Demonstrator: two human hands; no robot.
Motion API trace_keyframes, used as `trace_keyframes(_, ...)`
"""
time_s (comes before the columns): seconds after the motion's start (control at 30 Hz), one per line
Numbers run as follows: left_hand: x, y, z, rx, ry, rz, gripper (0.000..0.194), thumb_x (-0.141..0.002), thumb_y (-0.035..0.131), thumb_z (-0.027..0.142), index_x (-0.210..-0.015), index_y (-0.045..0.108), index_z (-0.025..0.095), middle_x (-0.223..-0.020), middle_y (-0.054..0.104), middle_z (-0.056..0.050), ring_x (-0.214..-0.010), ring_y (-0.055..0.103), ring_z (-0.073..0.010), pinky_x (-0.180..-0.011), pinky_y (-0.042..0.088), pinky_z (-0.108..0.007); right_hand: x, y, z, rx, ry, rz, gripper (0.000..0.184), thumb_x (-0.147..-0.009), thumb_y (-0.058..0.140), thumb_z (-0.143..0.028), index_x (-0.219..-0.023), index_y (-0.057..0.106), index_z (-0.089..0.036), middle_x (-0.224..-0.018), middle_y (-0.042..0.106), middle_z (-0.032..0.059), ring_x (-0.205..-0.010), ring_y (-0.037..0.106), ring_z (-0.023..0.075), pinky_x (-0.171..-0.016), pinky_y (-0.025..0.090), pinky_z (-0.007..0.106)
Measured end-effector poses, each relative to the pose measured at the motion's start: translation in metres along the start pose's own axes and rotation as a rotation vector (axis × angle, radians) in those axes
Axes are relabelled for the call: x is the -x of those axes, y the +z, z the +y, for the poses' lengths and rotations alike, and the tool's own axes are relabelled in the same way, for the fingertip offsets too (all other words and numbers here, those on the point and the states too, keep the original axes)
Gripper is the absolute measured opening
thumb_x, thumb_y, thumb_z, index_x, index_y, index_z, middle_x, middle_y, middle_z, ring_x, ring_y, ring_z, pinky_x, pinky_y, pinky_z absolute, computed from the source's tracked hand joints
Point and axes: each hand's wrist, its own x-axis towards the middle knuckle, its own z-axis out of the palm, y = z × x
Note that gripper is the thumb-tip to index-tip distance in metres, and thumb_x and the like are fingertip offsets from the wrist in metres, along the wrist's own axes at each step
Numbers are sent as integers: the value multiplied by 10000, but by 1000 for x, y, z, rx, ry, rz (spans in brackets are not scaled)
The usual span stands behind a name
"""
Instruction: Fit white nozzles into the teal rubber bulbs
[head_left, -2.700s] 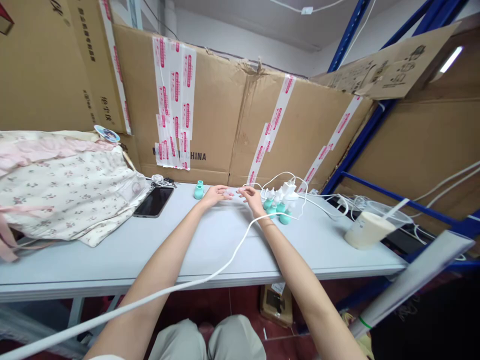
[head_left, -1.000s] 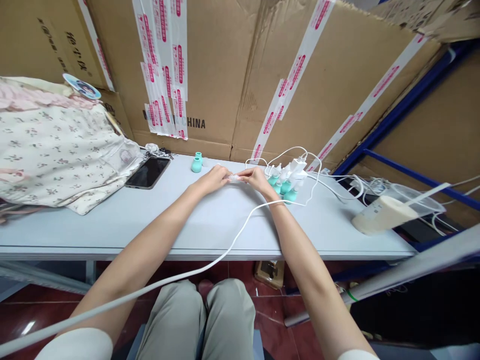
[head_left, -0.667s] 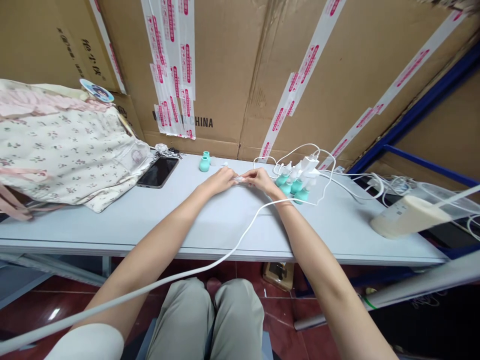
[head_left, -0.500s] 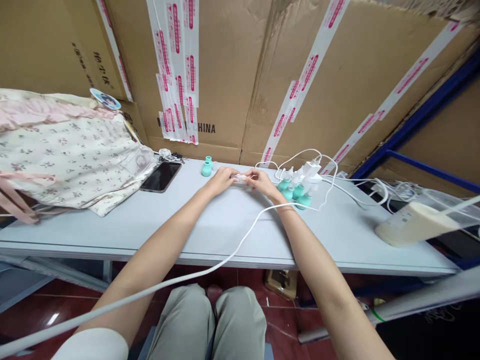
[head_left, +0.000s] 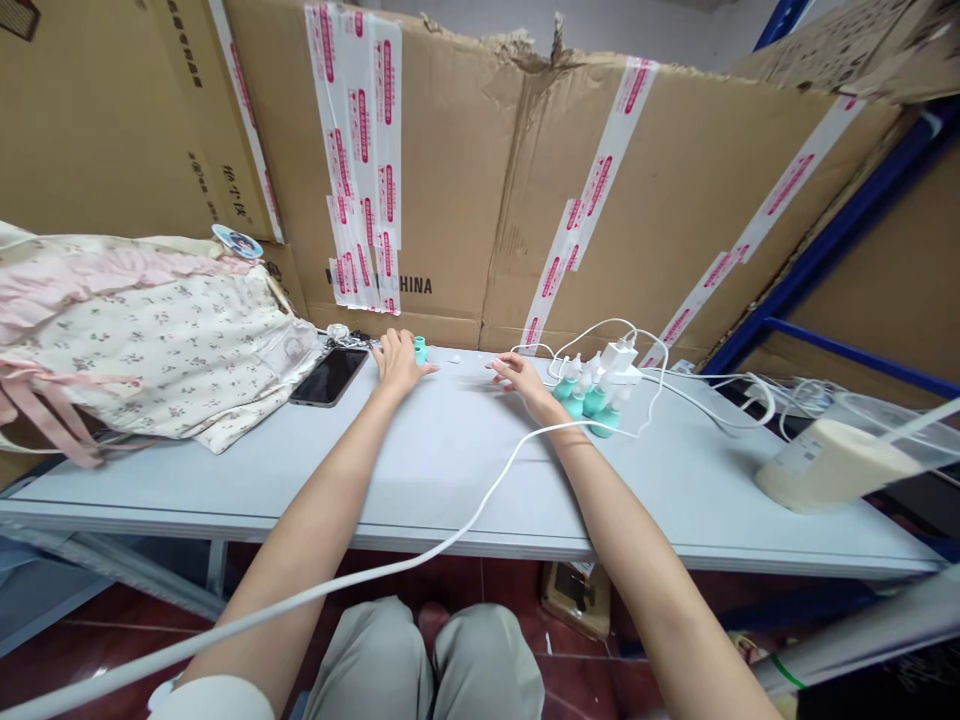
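My left hand reaches over the back of the table beside a small teal squeeze bulb. Its thumb stands away from the fingers; a second bulb seen earlier is hidden, perhaps behind this hand. My right hand hovers to the right with bent fingers somewhat apart, and nothing can be made out in it. A small whitish piece lies between the hands. Close to my right wrist stand several teal bulbs with clear pointed nozzles.
A white cable runs across my right forearm. Left of my hands lie a phone and a floral cloth bag. A charger stands behind the bulbs, and a drink cup at the right. Cardboard walls the back.
My hands have parted from the small clear piece they held together. The left has moved left to the teal bulbs; the right has stayed near its place. The view has tilted up slightly.
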Motion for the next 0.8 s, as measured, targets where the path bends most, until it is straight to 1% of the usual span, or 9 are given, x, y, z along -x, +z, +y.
trace_keyframes(0.1, 3, 5, 1, -51, -56, 60, 430, -757, 641, 348, -1078, 469, 120, -1138, 475, -176, -1087, 437, -338, -906, 344, -452, 3, 1, -3, -70, 8, -55, 468, -661, 671, -531, -972, 538, -208, -987, 663, 66, -633, 604, 98, -476, 421, 182)
trace_keyframes(0.17, 4, 6, 2, -59, -74, 111, 409, -781, 608, 309, -1096, 458, 98, -1130, 481, -190, -1072, 440, -343, -894, 343, -459, 4, 0, -4, -111, 0, -74, 445, -675, 670, -510, -987, 546, -217, -955, 664, 50, -599, 582, 83, -471, 418, 179)
trace_keyframes(0.3, 2, 7, -1, -23, -114, 70, 320, -787, 588, 320, -1015, 522, 106, -1117, 484, -200, -1079, 430, -364, -885, 342, -481, 5, -1, -6, -223, -19, -83, 408, -690, 686, -448, -1027, 594, -237, -974, 653, 28, -610, 574, 66, -472, 418, 161)
trace_keyframes(0.4, 0, 5, 2, 30, -52, 51, 213, -753, 611, 302, -913, 571, 167, -1088, 497, -153, -1094, 422, -343, -898, 345, -470, 4, -1, -7, -315, -1, -59, 394, -698, 688, -435, -1024, 631, -222, -999, 662, 37, -677, 616, 77, -523, 454, 161)
trace_keyframes(0.47, -1, 4, 10, 131, 14, 31, 191, -714, 644, 304, -860, 582, 196, -1043, 516, -114, -1074, 440, -311, -892, 368, -439, 3, 0, -8, -366, 8, -40, 383, -713, 669, -465, -991, 650, -202, -996, 669, 45, -740, 643, 93, -584, 481, 168)
trace_keyframes(0.57, 1, 8, 28, 412, 176, -110, 199, -664, 676, 290, -805, 566, 203, -938, 567, -51, -980, 509, -232, -885, 401, -375, 2, 1, -7, -398, 4, 3, 377, -685, 695, -483, -926, 662, -196, -925, 676, 32, -761, 654, 102, -629, 492, 176)
trace_keyframes(0.63, 6, 16, 38, 633, 289, -266, 215, -636, 680, 253, -791, 545, 191, -868, 595, -17, -894, 553, -183, -870, 423, -335, 0, 1, -4, -393, 7, 40, 373, -603, 768, -444, -859, 658, -195, -829, 671, 11, -732, 654, 103, -646, 495, 183)
trace_keyframes(0.7, 11, 26, 45, 817, 335, -413, 241, -620, 678, 234, -804, 534, 178, -847, 608, -9, -835, 574, -158, -834, 444, -308, -2, 0, 0, -387, 12, 66, 393, -528, 815, -410, -807, 649, -190, -766, 659, -3, -707, 650, 107, -678, 503, 202)
trace_keyframes(0.8, 20, 41, 51, 903, 381, -479, 280, -636, 675, 265, -865, 547, 166, -910, 613, -26, -855, 571, -157, -829, 447, -301, -4, -2, 3, -396, -6, 83, 410, -524, 809, -434, -811, 651, -187, -796, 664, 6, -721, 646, 112, -726, 510, 225)
